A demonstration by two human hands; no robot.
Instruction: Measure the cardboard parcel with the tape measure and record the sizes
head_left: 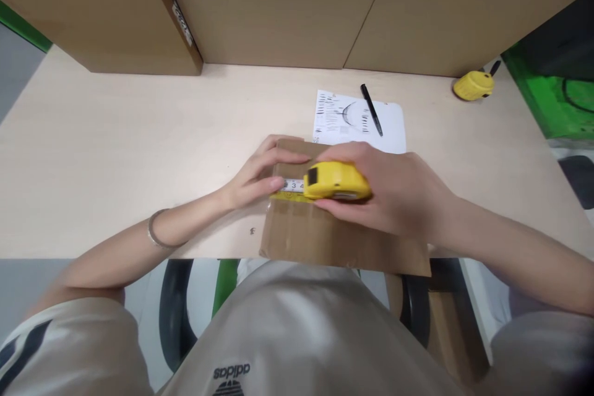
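Observation:
A brown piece of cardboard point(315, 229) lies in front of me, its near edge reaching past the table's front edge. My right hand point(394, 189) is wrapped around a yellow tape measure point(338, 179) above it. From the case a short length of tape blade point(293, 185) runs left across the cardboard, with the numbers 3 and 4 readable. At the cardboard's left edge, my left hand point(255, 173) has its thumb on the end of the blade. Its index finger stretches over the cardboard; the other fingertips are partly hidden.
Behind the cardboard lies a white sheet point(390, 127) with printed marks, a black pen point(372, 110) resting on it. A second yellow tape measure point(473, 85) sits at the far right. Large cardboard boxes point(288, 12) line the back of the pale table point(116, 148).

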